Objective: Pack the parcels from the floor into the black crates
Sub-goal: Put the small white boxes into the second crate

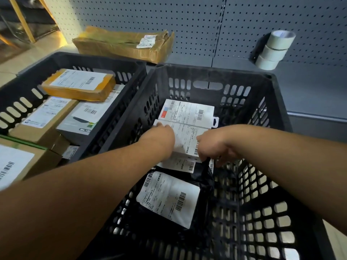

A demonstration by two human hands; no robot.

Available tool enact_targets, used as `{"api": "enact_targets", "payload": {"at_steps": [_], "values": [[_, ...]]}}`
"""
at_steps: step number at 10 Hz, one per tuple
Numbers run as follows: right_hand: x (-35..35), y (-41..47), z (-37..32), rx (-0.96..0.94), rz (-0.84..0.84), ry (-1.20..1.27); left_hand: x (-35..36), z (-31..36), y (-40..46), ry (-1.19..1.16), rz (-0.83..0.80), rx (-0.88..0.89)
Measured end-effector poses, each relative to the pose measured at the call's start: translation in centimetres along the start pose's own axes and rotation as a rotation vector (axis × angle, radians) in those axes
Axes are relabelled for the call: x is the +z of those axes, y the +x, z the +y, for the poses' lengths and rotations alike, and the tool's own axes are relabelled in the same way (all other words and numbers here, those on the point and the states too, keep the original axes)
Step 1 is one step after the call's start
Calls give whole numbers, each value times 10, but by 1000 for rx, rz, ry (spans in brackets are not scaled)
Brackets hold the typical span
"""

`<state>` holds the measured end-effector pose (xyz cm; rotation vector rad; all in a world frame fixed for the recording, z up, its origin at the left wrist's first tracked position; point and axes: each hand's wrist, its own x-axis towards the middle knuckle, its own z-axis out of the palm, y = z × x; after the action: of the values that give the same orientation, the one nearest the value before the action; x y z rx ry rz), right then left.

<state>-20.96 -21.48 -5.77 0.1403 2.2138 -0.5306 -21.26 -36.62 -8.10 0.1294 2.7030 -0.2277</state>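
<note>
Two black crates stand side by side in front of a grey pegboard wall (pixel 187 25): the right crate (pixel 277 94) is the larger in view and holds a few flat parcels, while the left crate (pixel 62 59) is packed with boxes. Both bare forearms reach down into the right crate. Behind the crates a battered brown carton (pixel 120 44) lies on the grey shelf, and to its right three rolls of tape (pixel 275 51) sit stacked against the pegboard. In the left crate a yellow-taped box (pixel 78 87) rests on top of a brown cardboard box (pixel 47 117) and a grey product box (pixel 82 121). On the right crate's floor a black poly mailer (pixel 169 199) with a white label lies nearest, a white labelled parcel (pixel 187 111) lies at the far end, and between them sits a white labelled box (pixel 187 139). The left hand (pixel 159 136) grips that box's left edge, fingers curled over its far corner. The right hand (pixel 214 145) pinches its near right corner, fingers bent downward.
</note>
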Motion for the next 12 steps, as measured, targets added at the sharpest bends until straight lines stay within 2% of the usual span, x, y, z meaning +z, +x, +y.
{"api": "enact_targets", "payload": {"at_steps": [2,4,5,6,7,8,10,12], "values": [[1,-1,-1,-54,10,-176,-6,-2,1,96,-11,26],[0,-17,10,-206,153,-272,-17,-1,-2,146,-54,89],[-13,-35,15,-227,194,-146,-23,4,-4,190,-82,104],[-41,-59,28,-295,243,206,-44,11,-12,81,-66,58],[-71,-81,47,-373,367,578,-62,19,-10,-179,55,54],[-95,-99,76,-392,511,789,-82,40,-12,-356,164,91],[-122,-116,172,-320,650,859,-114,115,-28,-582,374,258],[-132,-129,277,-129,759,938,-127,199,-46,-589,432,351]]}}
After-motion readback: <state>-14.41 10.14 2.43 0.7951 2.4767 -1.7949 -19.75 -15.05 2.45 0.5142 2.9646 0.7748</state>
